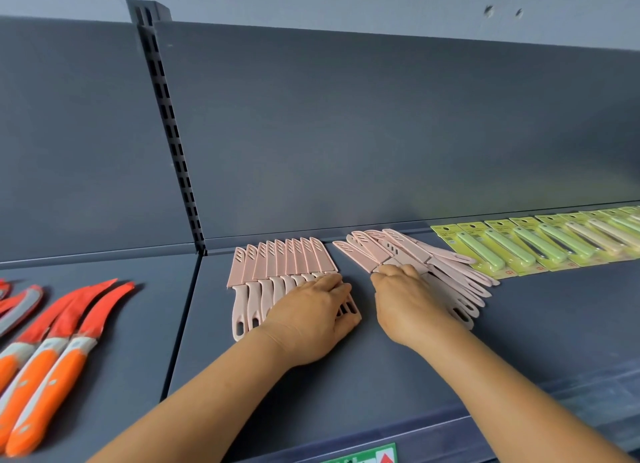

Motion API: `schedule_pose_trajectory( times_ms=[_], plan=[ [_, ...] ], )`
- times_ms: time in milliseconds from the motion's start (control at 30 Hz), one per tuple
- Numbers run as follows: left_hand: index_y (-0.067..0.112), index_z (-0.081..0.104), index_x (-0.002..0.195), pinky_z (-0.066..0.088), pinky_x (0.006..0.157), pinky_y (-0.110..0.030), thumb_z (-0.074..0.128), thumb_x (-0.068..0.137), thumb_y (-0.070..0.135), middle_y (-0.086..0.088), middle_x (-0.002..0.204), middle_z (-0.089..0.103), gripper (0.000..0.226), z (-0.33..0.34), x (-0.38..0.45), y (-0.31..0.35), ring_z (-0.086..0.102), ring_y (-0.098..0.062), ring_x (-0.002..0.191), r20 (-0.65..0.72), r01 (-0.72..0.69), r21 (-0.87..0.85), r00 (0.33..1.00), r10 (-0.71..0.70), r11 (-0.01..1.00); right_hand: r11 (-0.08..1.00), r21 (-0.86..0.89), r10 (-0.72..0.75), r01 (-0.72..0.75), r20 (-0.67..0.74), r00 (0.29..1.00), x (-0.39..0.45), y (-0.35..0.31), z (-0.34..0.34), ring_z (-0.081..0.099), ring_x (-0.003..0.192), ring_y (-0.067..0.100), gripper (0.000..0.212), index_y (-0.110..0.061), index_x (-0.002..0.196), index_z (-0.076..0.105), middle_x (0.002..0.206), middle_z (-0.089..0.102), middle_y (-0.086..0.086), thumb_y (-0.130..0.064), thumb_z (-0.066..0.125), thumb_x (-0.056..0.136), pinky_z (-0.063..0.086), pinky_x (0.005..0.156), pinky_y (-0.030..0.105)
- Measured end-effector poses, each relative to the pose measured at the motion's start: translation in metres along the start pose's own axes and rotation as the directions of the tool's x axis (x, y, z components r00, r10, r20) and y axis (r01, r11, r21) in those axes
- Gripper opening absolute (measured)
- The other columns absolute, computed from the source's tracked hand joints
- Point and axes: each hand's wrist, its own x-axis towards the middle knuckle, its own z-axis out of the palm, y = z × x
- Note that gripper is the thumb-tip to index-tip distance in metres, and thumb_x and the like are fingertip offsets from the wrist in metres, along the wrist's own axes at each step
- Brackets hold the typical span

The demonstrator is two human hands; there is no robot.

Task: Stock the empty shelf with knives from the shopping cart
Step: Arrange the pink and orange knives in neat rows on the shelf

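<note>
left grip: palm down, fingers flat | right grip: palm down, fingertips curled

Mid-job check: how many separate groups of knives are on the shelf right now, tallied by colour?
Pink: 2, a neat row and a loose pile
Orange: 1, the orange knives
Green: 1, the green packs, which run past the frame edge
Total: 4 groups

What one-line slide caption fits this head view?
Left hand rests on aligned pink knives; right hand touches a looser pink pile on the grey shelf.
</note>
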Motion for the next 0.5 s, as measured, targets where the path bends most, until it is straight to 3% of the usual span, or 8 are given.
schedule_pose_trajectory(
  times_ms=[167,300,500],
  plan=[
    [0.019,0.033,0.147,0.023,0.113,-0.026,0.038,0.097,0.048,0.003,0.153,0.028,0.057,0.0002,-0.0005,0.0,0.031,-0.017,0.138,-0.004,0.001,-0.009,1.0,-0.002,1.0,0.997,0.056,0.049,-0.049,0.006,0.999,0.0003,0.0004,-0.0019,0.033,0.125,0.024,0.038,-0.015,0.132,0.042,0.138,0.036,0.004,-0.012,0.044,0.095,0.036,0.1,0.032],
    [0.019,0.034,0.146,0.025,0.112,-0.026,0.038,0.097,0.047,0.003,0.152,0.029,0.056,-0.0001,-0.0005,-0.0001,0.033,-0.018,0.137,-0.008,0.002,-0.014,1.0,-0.002,1.0,0.998,-0.003,0.06,-0.06,0.019,0.998,-0.0001,0.0013,-0.0029,0.033,0.126,0.024,0.041,-0.018,0.134,0.042,0.137,0.039,0.002,-0.01,0.043,0.094,0.035,0.102,0.032],
    [0.019,0.032,0.147,0.023,0.113,-0.026,0.038,0.097,0.048,0.002,0.154,0.027,0.057,-0.0001,-0.0013,-0.0003,0.031,-0.018,0.139,-0.014,-0.002,-0.019,1.0,0.002,1.0,0.995,0.054,0.082,-0.083,0.016,0.996,0.0001,-0.0037,-0.0091,0.043,0.115,0.025,0.038,-0.02,0.126,0.05,0.127,0.043,0.004,-0.005,0.048,0.091,0.041,0.081,0.032]
  ],
)
